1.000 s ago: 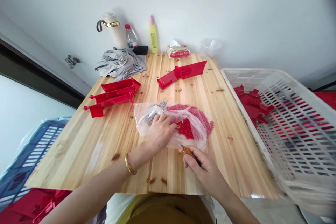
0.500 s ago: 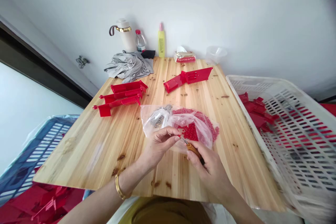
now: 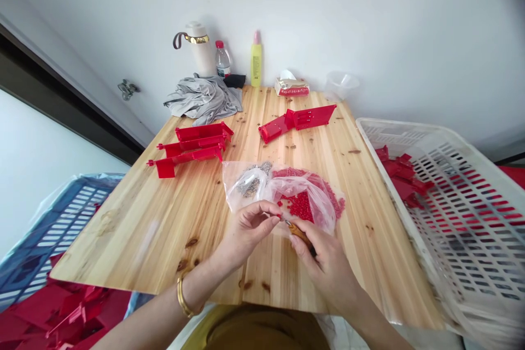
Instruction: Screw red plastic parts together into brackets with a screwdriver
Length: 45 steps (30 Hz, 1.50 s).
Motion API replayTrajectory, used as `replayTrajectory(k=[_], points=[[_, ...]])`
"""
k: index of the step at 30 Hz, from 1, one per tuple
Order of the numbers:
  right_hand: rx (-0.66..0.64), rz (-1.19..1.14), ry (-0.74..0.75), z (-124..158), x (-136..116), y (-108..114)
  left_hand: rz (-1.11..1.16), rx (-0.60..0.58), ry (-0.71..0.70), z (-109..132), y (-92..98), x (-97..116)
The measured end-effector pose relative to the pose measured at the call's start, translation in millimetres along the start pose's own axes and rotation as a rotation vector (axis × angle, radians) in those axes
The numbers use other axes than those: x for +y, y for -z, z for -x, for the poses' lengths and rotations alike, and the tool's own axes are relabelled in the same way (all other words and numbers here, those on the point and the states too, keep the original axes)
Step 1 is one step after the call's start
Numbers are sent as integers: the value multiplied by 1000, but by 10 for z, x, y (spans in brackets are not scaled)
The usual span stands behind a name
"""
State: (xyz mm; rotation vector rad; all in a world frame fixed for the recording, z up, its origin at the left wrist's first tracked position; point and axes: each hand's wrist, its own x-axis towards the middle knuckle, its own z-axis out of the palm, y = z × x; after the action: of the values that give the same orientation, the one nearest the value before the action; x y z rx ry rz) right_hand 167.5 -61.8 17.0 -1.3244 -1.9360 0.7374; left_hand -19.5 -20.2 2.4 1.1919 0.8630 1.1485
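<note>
My left hand [image 3: 249, 231] pinches a tiny red plastic piece, mostly hidden between thumb and forefinger. In my right hand [image 3: 324, 260] is a screwdriver [image 3: 301, 234] with a short amber-brown handle, its metal tip pointing at the left fingertips. Just beyond the hands lies an opened clear plastic bag [image 3: 324, 213] with many small red pieces [image 3: 301, 206] in it. Left of it, another clear bag [image 3: 232, 186] holds small silver metal parts [image 3: 253, 183].
Red plastic panels [image 3: 192, 147] stand at the table's left; a hinged red one [image 3: 297, 120] lies farther back. A white basket [image 3: 459, 202] on the right and a blue basket [image 3: 77, 213] on the left hold red parts. A grey cloth [image 3: 205, 99] and thermos [image 3: 202, 52] are behind.
The view has shifted slightly. Both hands keep nearly the same pose, with the screwdriver tip still close to the left fingertips.
</note>
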Motion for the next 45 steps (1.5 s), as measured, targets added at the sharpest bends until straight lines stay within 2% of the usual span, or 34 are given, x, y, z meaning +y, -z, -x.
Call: replayTrajectory(k=[4,7,11,16,20,23,24,26,29,31,33,37,40,42,43,45], points=[[-5,70,66,3,10,27,-527,16,-361,-25,67,23],[-35,120,91,3,26,31,-733,8,-563,-53,80,31],[-52,176,87,14,38,38,-884,-45,-689,-72,84,41],[-80,293,65,47,42,66,-1186,-200,-758,-66,122,111],[-132,300,45,58,102,9,-1323,-346,-743,-26,131,194],[-148,154,23,47,183,-70,-1287,-411,-713,-6,185,198],[-137,90,3,39,211,-93,-1254,-383,-699,-18,226,178],[-104,-19,-55,19,257,-122,-1220,-254,-634,-81,341,105],[-76,-84,-139,-15,276,-122,-1362,-97,-448,-259,527,-45],[-76,-95,-168,-35,258,-108,-1515,-105,-331,-382,604,-135],[-75,-96,-166,-50,231,-97,-1615,-148,-274,-470,628,-198],[-79,-85,-135,-71,201,-93,-1655,-155,-281,-524,614,-247],[-82,-90,-135,-96,191,-96,-1510,-89,-300,-517,624,-255],[-76,-103,-130,-131,171,-102,-1294,13,-283,-499,628,-245],[-73,-111,-122,-155,155,-108,-1145,78,-245,-483,621,-230],[-68,-124,-100,-217,111,-127,-769,179,-82,-432,584,-177]])
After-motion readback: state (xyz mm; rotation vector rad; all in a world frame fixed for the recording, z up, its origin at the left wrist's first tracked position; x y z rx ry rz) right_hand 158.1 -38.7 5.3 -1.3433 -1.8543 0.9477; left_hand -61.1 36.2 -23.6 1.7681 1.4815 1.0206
